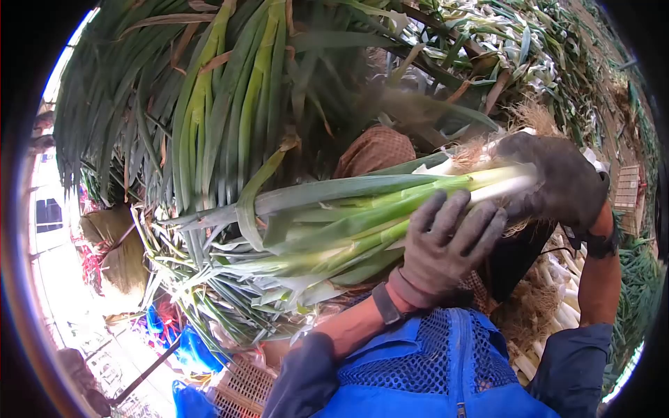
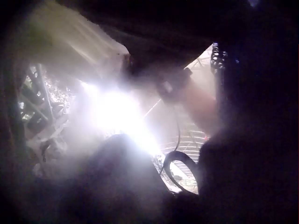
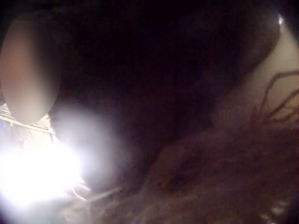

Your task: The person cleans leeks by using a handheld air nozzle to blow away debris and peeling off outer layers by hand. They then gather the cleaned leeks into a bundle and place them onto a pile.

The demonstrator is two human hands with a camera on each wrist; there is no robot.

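A bunch of long green onions lies across the person's front in the head view, leaves to the left and white root ends to the right. The gloved right hand grips the white ends near the roots. Over the stalks beside it, the gloved left hand rests with its fingers extended and apart; its thumb is hidden. Pale stalks show in the dark, glaring left wrist view. Thin stringy roots appear at the right of the mostly black right wrist view.
Large bundles of green onions stand at the upper left. More white-stemmed onions lie by the right arm, and a loose heap spreads behind. A plastic basket, blue plastic and a tan sack are at the left.
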